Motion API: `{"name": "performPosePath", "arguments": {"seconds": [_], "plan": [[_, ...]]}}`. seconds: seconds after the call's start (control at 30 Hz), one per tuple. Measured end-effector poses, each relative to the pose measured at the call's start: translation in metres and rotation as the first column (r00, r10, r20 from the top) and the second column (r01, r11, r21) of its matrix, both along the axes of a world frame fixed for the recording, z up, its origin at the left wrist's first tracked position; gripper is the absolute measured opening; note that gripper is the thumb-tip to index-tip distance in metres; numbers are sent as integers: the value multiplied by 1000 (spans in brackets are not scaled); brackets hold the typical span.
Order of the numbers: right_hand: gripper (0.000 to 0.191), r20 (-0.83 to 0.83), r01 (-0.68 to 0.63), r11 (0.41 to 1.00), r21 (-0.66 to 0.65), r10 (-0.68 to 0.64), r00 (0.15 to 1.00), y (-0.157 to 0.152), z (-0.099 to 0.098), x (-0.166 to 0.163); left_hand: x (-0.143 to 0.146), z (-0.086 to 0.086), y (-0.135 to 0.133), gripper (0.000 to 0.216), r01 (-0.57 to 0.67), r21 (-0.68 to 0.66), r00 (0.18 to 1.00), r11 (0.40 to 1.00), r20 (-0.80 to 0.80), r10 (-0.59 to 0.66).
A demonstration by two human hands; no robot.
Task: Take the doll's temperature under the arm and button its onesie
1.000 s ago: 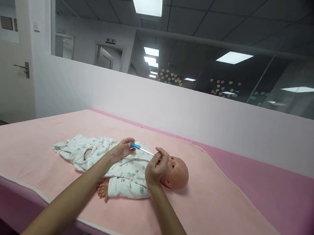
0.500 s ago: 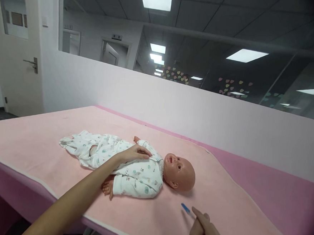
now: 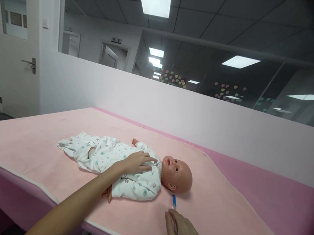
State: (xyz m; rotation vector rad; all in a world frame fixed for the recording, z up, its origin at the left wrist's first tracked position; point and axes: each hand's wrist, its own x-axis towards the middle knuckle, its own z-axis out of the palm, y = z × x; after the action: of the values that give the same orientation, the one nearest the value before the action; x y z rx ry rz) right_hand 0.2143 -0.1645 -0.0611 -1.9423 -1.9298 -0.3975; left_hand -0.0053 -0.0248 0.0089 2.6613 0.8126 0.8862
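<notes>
1. While the bald plastic baby doll in a white printed romper (image 3: pixel 132 167) lies face-up on the pink padded counter (image 3: pixel 220 208), the left hand (image 3: pixel 137 162) rests flat, fingers spread, on its chest.
2. The right hand (image 3: pixel 182 232) pinches a thin blue-tipped white thermometer (image 3: pixel 174 203), its tip just beside the doll's head.

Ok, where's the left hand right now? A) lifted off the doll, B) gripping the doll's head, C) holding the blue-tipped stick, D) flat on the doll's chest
D: the left hand lies palm-down on the doll's clothed chest, while the blue-tipped stick is at the right hand.
</notes>
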Motion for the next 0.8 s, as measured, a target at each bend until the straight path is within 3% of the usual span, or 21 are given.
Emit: {"name": "performPosePath", "arguments": {"seconds": [0.23, 0.3, 0.4, 0.47, 0.53, 0.63, 0.73, 0.8], "plan": [[27, 46, 37, 957, -288, -25, 999, -6, 40, -18, 13, -3, -8, 37, -151, 212, 981, 966, -88, 173], [23, 55, 0, 956, -293, 17, 998, 3, 58, -30, 18, -3, -10, 34, -191, 258, 967, 947, -114, 226], [21, 85, -81, 985, -155, 95, 992, 36, 78, -52, 21, -5, -11, 31, -242, 308, 944, 920, -143, 297], [19, 168, -121, 993, -8, 120, 978, 66, 80, -66, 22, -7, -9, 24, -276, 318, 932, 907, -142, 334], [15, 249, -211, 972, 107, 179, 952, 93, 72, -75, 22, -8, -7, 16, -315, 308, 921, 898, -128, 367], [13, 241, -305, 901, 308, 236, 941, 116, 51, -77, 23, -9, -4, 12, -347, 280, 918, 895, -91, 385], [13, 189, -320, 842, 434, 262, 946, 118, 37, -73, 23, -9, -4, 13, -336, 257, 931, 906, -54, 361], [12, 154, -297, 840, 454, 254, 955, 114, 34, -72, 22, -9, -5, 15, -330, 212, 941, 920, -7, 339]]}}
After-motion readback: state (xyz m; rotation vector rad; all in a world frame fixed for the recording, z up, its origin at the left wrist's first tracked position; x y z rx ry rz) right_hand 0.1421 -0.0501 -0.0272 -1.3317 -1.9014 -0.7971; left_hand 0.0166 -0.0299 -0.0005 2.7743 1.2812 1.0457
